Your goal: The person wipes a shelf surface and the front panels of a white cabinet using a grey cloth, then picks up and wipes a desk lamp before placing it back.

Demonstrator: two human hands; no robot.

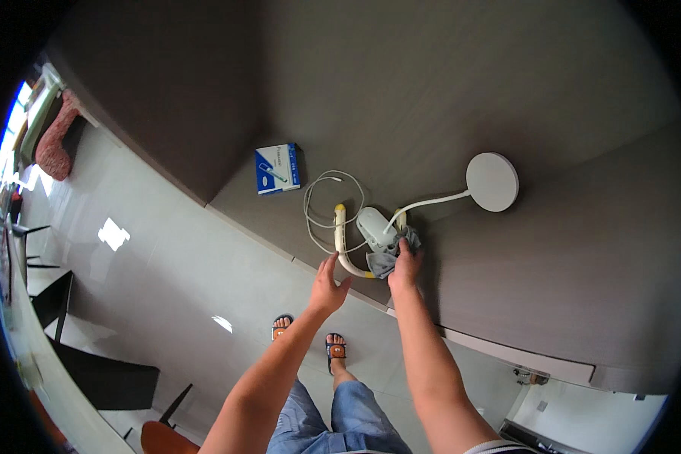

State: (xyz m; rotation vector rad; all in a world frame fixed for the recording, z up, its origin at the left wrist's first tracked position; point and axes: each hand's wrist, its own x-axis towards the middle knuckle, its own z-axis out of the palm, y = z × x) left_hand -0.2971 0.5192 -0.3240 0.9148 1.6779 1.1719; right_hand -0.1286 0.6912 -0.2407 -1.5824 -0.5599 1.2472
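Observation:
My right hand (406, 268) grips a crumpled grey cloth (381, 263), pressed near the base of a white lamp (375, 227). From that base a thin curved neck leads to a round white lamp head (492, 182). A cream U-shaped band with yellow ends (341, 238), perhaps a neck fan, lies around the base; the cloth covers part of it. My left hand (328, 288) is beside the band's near curve with fingers apart, holding nothing; whether a fingertip touches it I cannot tell. A white cable (312, 196) lies in loops left of the base.
A blue and white marker box (278, 168) lies further back on the brown-grey surface (522, 272). Dark panels rise behind and at left. Below the front edge are the tiled floor (164, 284) and my sandalled feet. Black chairs (102, 374) stand at lower left.

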